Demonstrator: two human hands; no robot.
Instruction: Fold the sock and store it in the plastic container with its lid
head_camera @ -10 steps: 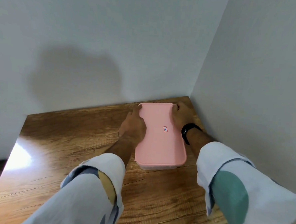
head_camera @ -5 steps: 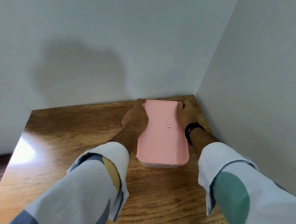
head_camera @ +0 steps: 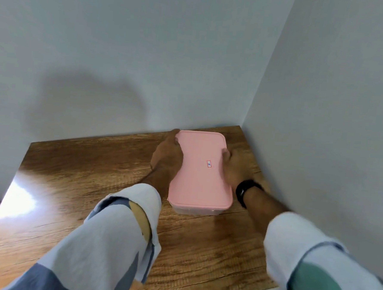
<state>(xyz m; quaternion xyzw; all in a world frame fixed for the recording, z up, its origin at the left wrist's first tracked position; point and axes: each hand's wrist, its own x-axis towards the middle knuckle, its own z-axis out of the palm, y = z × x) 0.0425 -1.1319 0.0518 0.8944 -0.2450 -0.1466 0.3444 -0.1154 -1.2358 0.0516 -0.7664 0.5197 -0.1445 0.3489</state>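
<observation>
1. Two hands clasp a box (head_camera: 195, 209): left hand (head_camera: 167, 159) and right hand (head_camera: 235, 164) press its long sides.
2. Between them, a smooth pink rounded lid (head_camera: 201, 170) covers it.
3. Grainy wooden table (head_camera: 82, 183) lies beneath.

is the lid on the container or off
On: the pink lid covers the container edge to edge, both hands at its sides.

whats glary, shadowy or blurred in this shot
Head view: bright glare patch on the wooden table at left; a soft broad shadow on the back wall; right hand motion-blurred beside the pink lid, left hand sharper; wide-angle bending at edges.
</observation>
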